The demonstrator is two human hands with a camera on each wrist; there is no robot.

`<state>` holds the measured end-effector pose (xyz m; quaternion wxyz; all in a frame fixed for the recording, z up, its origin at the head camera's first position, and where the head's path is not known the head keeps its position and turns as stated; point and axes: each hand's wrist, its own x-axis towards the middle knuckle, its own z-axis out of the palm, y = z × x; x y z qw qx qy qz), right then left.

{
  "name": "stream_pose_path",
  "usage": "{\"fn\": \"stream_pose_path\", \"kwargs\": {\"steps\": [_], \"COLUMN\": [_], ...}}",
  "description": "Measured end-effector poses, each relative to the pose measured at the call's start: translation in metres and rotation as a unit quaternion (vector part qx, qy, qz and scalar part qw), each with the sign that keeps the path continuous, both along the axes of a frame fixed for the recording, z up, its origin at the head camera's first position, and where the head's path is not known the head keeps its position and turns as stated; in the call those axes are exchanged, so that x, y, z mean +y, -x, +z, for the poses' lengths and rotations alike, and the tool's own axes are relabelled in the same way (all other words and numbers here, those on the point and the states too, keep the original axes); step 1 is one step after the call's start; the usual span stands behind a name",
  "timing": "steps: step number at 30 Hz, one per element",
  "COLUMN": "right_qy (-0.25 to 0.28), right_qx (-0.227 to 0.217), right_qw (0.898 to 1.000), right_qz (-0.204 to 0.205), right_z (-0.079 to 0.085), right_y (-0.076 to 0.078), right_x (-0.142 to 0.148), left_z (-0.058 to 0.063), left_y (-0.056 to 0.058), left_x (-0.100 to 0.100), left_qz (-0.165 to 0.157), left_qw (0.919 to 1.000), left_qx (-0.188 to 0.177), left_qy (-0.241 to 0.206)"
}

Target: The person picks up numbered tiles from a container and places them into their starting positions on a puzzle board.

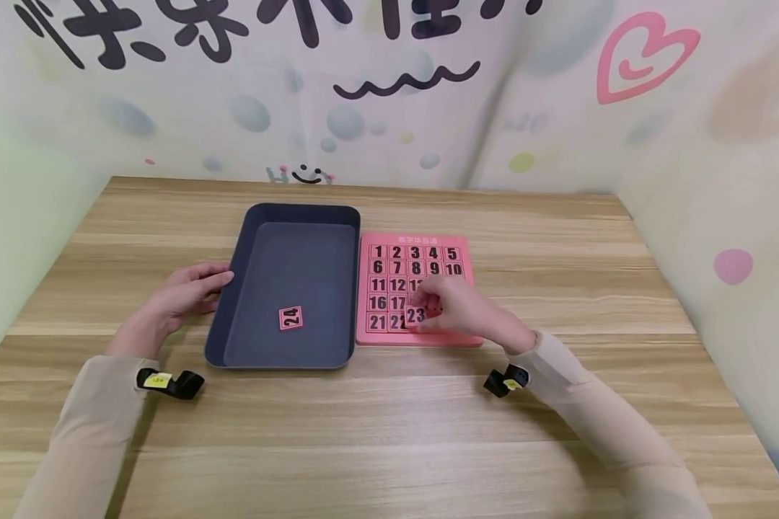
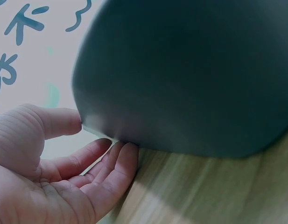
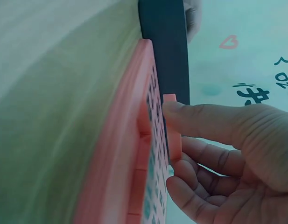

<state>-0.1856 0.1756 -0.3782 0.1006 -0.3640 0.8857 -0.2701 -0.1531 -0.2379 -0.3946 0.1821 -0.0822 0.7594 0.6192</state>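
My right hand (image 1: 451, 306) pinches a pink number tile marked 23 (image 1: 415, 316) between thumb and fingers. In the right wrist view the tile (image 3: 175, 133) stands just off the face of the pink number puzzle board (image 3: 113, 135). The board (image 1: 362, 288) shows its lower row with 21 and 22 at the left; my hand hides the right part of its lower rows. My left hand (image 1: 185, 295) holds the left side of the dark grey tray (image 1: 285, 267), thumb at the rim and fingers against the outside. One tile marked 24 (image 1: 291, 318) lies turned sideways in the tray.
The tray and board stand side by side on a wooden table (image 1: 389, 432). A printed wall covering (image 1: 389, 108) rises behind the table. Each wrist carries a black strapped-on camera, the left one (image 1: 185, 385) near the tray's front corner.
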Motion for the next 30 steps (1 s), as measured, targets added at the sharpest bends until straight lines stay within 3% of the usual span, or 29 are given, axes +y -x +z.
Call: {"fn": "stream_pose_path", "kwargs": {"steps": [12,25,30], "right_qy": [-0.023,0.006,0.008], "right_qx": [0.008,0.012,0.004], "right_qw": [1.000,1.000,1.000], "right_qz": [0.006,0.004,-0.005], "right_z": [-0.008,-0.018,-0.010], "right_y": [-0.002,-0.003,0.000], "right_x": [0.005,0.004,-0.002], "left_z": [0.000,-0.001,0.000], "left_y": [0.000,0.002,0.000], "left_x": [0.000,-0.001,-0.002], "left_qz": [0.006,0.004,0.005], "left_qw": [0.9998,0.9999,1.0000], "left_qx": [0.002,0.003,0.006], "left_qy": [-0.021,-0.011,-0.004]}}
